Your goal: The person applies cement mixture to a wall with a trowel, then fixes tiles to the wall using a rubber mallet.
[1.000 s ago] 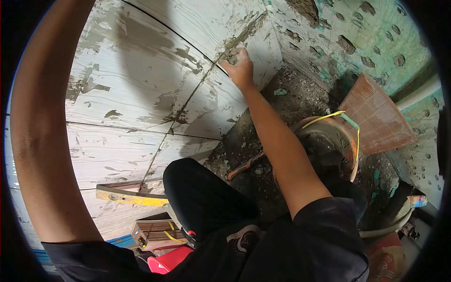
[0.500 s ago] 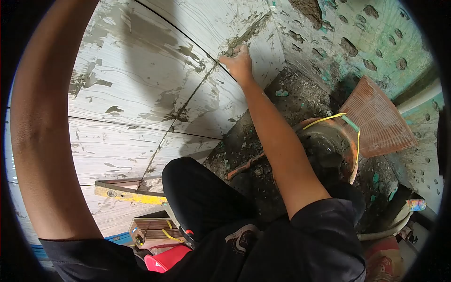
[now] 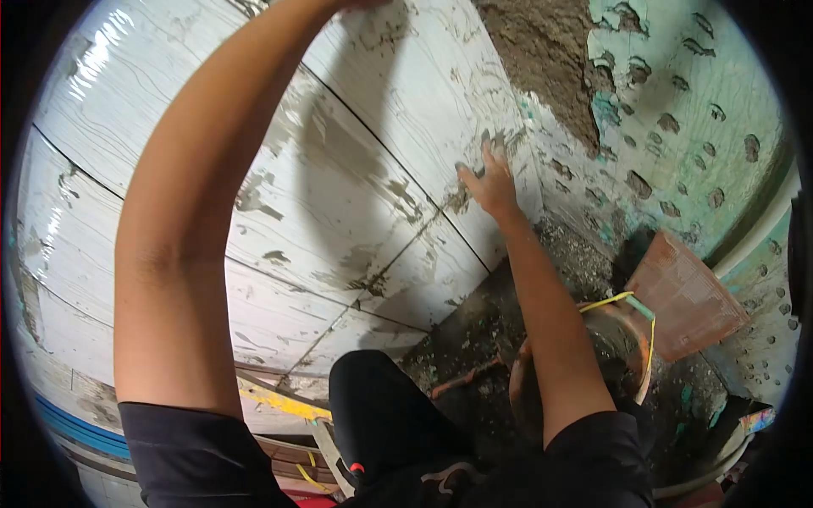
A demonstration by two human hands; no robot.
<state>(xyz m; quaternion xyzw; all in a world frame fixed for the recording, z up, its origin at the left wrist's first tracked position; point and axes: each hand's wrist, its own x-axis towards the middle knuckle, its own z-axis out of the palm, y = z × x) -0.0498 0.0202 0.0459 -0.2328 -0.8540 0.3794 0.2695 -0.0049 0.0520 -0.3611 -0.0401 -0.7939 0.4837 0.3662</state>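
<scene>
My right hand (image 3: 493, 182) rests on a white wood-grain wall tile (image 3: 415, 102), near the tile's right edge. Its fingers are spread and the tips are dark with wet mortar. Grey mortar smears (image 3: 461, 196) surround it, and a dark joint between tiles runs just below. My left arm reaches up across the left side of the view. Only a sliver of my left hand (image 3: 364, 3) shows at the top edge, beside the tiles; its fingers are out of view.
A bucket (image 3: 631, 339) with a yellow handle stands below my right arm, beside a reddish perforated basket (image 3: 688, 296). A yellow spirit level (image 3: 284, 402) lies left of my knee. Rough mortar (image 3: 550, 59) covers part of the chipped green wall (image 3: 677, 110). Debris lies on the floor.
My right hand has gone from curled fingers at the tile joint to spread fingers higher on the tile. The view has shifted, and my left arm now reaches further right.
</scene>
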